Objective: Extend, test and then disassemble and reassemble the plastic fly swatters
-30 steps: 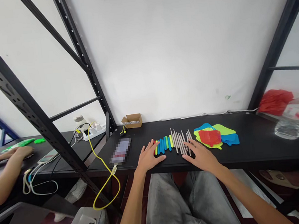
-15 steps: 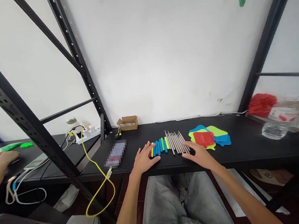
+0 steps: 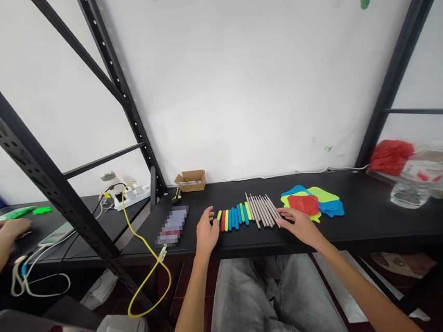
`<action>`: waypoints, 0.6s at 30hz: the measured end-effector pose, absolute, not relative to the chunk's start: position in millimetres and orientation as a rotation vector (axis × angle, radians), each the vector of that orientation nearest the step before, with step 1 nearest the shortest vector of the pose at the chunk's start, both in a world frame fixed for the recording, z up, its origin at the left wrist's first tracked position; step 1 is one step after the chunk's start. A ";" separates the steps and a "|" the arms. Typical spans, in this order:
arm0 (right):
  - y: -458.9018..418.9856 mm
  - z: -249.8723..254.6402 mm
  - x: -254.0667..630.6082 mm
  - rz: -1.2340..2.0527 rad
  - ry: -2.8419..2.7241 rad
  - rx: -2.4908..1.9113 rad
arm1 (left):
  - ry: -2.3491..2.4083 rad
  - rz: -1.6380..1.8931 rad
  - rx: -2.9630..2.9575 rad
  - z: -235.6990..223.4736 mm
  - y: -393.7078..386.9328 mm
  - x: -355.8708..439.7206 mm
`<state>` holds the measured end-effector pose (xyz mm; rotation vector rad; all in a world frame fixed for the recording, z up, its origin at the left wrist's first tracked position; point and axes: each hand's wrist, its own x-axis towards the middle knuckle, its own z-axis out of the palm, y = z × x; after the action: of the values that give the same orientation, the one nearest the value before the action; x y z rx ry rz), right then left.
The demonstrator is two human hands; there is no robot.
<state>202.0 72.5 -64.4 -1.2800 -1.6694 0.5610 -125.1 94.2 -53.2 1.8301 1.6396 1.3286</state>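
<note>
My left hand (image 3: 207,232) is at the left end of a row of short coloured sticks (image 3: 232,218), fingers apart, its thumb close to the end stick. These sticks are red, yellow, blue and green with rounded ends, lying side by side. Directly right of them lies a row of thin grey metal rods (image 3: 263,210), fanned slightly. At the rods' right edge is my right hand (image 3: 298,225), with thumb and fingers apart; whether it touches the last rod I cannot tell. Behind that hand lies a pile of flat blue, yellow-green and red pieces (image 3: 304,206).
On the black table (image 3: 368,220) are a phone (image 3: 174,225) with a yellow cable (image 3: 140,236), a small open cardboard box (image 3: 191,181) and a water bottle (image 3: 411,184). A black shelf post (image 3: 47,146) rises at left. Another person's hand (image 3: 12,228) is beyond it.
My left hand has drawn back left off the coloured sticks, uncovering the end ones. My right hand has shifted slightly to the right along the rods' edge.
</note>
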 end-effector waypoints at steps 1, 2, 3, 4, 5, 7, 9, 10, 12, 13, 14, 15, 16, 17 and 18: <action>74.7 -64.7 201.4 0.566 -1.617 -1.294 | 1.679 1.342 1.827 -52.4 94.1 -125.0; 77.4 -65.1 200.5 0.556 -1.575 -1.312 | 1.718 1.343 1.833 -51.6 94.1 -124.8; 80.4 -65.3 199.3 0.532 -1.548 -1.334 | 1.757 1.331 1.851 -51.0 94.2 -124.6; 83.5 -65.4 198.0 0.496 -1.538 -1.365 | 1.796 1.307 1.878 -50.7 94.4 -124.5; 86.5 -65.3 196.7 0.450 -1.542 -1.406 | 1.836 1.275 1.911 -50.5 94.7 -124.2; 91.9 -64.0 194.4 0.347 -1.572 -1.502 | 1.922 1.205 1.972 -50.6 95.1 -123.4; 96.0 -61.2 193.2 0.238 -1.609 -1.601 | 2.020 1.148 2.010 -50.6 94.5 -122.0; 97.6 -59.4 193.0 0.192 -1.630 -1.653 | 2.073 1.124 2.022 -50.3 93.7 -121.1; 99.7 -55.4 193.2 0.135 -1.675 -1.746 | 2.171 1.069 2.041 -48.9 91.2 -119.2; 100.4 -53.5 193.4 0.123 -1.692 -1.785 | 2.207 1.038 2.047 -47.9 89.8 -118.2; 100.8 -51.8 193.5 0.120 -1.705 -1.813 | 2.232 1.007 2.051 -46.7 88.4 -117.3; 101.0 -50.2 193.5 0.121 -1.714 -1.831 | 2.243 0.978 2.053 -45.4 87.3 -116.6; 101.1 -49.0 193.4 0.124 -1.720 -1.840 | 2.246 0.956 2.051 -44.2 86.5 -116.2; 101.0 -47.9 193.1 0.125 -1.724 -1.843 | 2.242 0.939 2.048 -43.2 86.1 -115.9; 101.0 -47.2 192.8 0.127 -1.728 -1.847 | 2.234 0.927 2.046 -42.5 86.1 -115.9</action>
<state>192.8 101.0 -47.2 -1.8470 -1.7284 0.1266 -115.9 86.1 -42.5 2.0457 2.2343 0.9272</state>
